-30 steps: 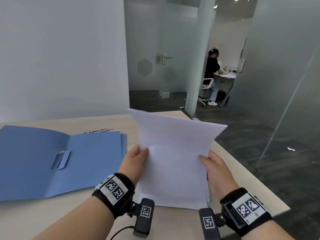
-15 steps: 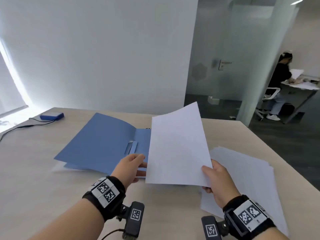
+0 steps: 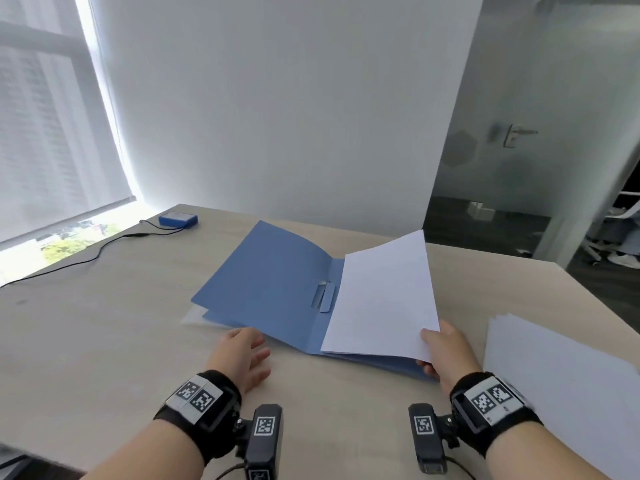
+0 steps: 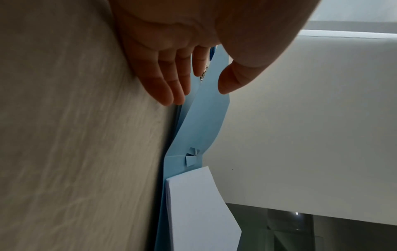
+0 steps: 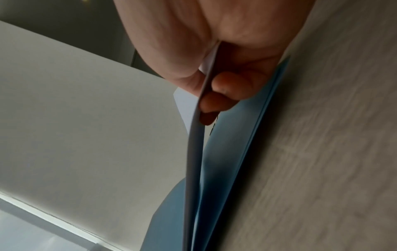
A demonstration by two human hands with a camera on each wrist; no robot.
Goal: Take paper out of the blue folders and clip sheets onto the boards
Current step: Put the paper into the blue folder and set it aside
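An open blue folder (image 3: 273,285) lies on the table, with another blue folder's edge under it. My right hand (image 3: 437,344) pinches the near right corner of a thin set of white sheets (image 3: 384,299), held slanted over the folder's right half. In the right wrist view the thumb and fingers (image 5: 225,84) clamp the sheets (image 5: 194,152) just above the blue folder (image 5: 236,135). My left hand (image 3: 258,355) hovers flat at the folder's near left edge, holding nothing. The left wrist view shows its straight fingers (image 4: 169,84) beside the folder (image 4: 206,118).
A stack of loose white paper (image 3: 554,375) lies at the table's right edge. A small blue device (image 3: 178,219) with a black cable sits at the far left. A pale sheet (image 3: 192,317) pokes out under the folders. A glass door stands beyond the table at the right.
The view has swung left. The sheets have come down from in front of me to over the folder's right half. My left hand has let go of them and moved to the folder's near edge.
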